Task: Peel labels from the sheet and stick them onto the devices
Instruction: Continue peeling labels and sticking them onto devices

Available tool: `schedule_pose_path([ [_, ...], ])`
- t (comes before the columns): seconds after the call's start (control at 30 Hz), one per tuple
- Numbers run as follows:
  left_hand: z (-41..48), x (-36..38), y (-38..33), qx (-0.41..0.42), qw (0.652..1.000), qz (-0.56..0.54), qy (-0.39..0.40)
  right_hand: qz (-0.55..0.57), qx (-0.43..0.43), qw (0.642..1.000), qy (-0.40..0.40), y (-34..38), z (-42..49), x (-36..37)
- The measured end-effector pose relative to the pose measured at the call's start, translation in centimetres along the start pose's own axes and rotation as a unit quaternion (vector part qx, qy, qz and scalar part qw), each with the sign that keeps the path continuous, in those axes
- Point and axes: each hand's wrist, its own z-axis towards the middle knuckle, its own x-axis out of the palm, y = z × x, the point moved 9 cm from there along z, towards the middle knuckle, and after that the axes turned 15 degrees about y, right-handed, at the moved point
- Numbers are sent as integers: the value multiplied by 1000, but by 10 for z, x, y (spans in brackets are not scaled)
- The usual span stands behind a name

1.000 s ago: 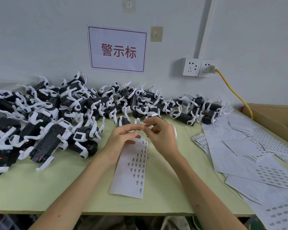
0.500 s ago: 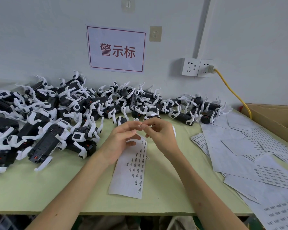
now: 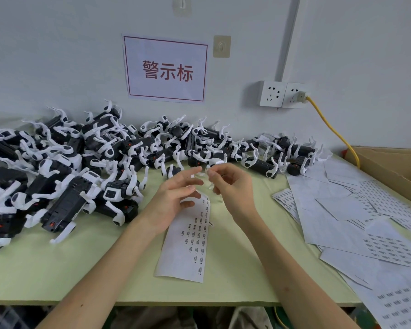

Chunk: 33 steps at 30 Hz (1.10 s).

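Label (image 3: pixel 202 174), blurred, pinched by right hand (image 3: pixel 230 186) — left hand (image 3: pixel 176 195) spread — box (image 3: pixel 387 167) interior hidden.

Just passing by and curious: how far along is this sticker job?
Part done: the label sheet is bare on its left side, and printed labels remain on its right. In hand: the right hand seems to pinch a small label; the left hand is open. Left: the pile of devices and more sheets.
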Motion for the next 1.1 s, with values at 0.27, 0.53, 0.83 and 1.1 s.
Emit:
schedule_pose_path([
  [0.27,-1,-17,4,2,997,-15,-77,-233,47,962,-132,0,-2,-43],
  [0.53,-2,-17,8,-29,995,8,-99,-208,63,970,-107,-19,0,-39],
  [0.83,-13,-41,23,-41,967,-147,-205,253,10,966,-57,-12,4,-38],
  [1.1,-5,1,25,-119,987,-107,0,154,61,978,126,-19,5,7],
])
